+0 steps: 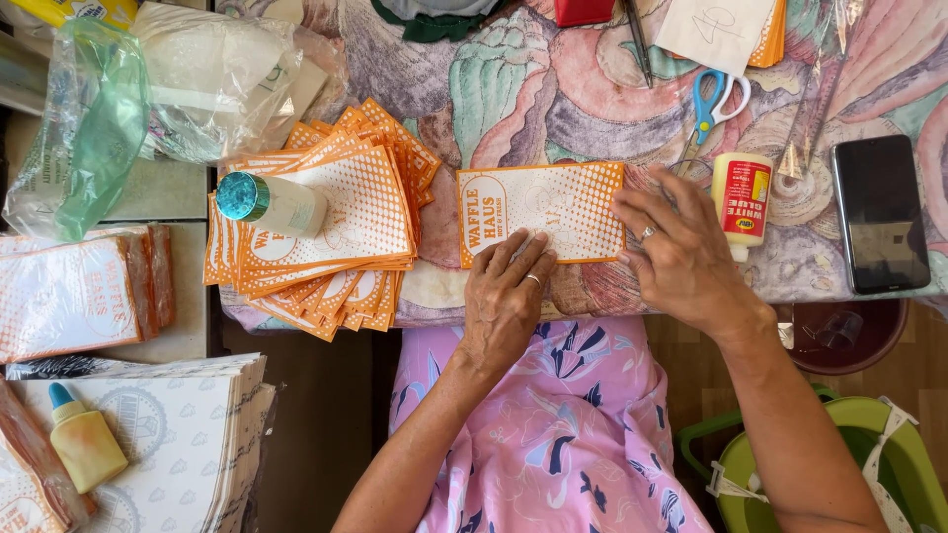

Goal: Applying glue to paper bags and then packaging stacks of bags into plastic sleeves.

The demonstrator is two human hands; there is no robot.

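An orange-and-white printed paper bag (pixel 553 202) lies flat on the patterned tablecloth (pixel 553 99). My left hand (pixel 506 296) presses its fingertips on the bag's lower edge. At the bag's right end my right hand (pixel 681 252) rests with fingers spread across it. Neither hand grips anything. To the left, a fanned stack of the same bags (pixel 336 237) is weighed down by a white bottle with a teal cap (pixel 272 202). A white glue bottle with a red label (pixel 743 202) stands just right of my right hand.
Blue-handled scissors (pixel 713 104) and a dark phone (pixel 879 212) lie at the right. Plastic bags (pixel 148 89) sit top left. More wrapped bags (pixel 74 296), a paper stack (pixel 178 434) and a yellow bottle (pixel 84 439) are at the left. A green bin (pixel 839 474) stands bottom right.
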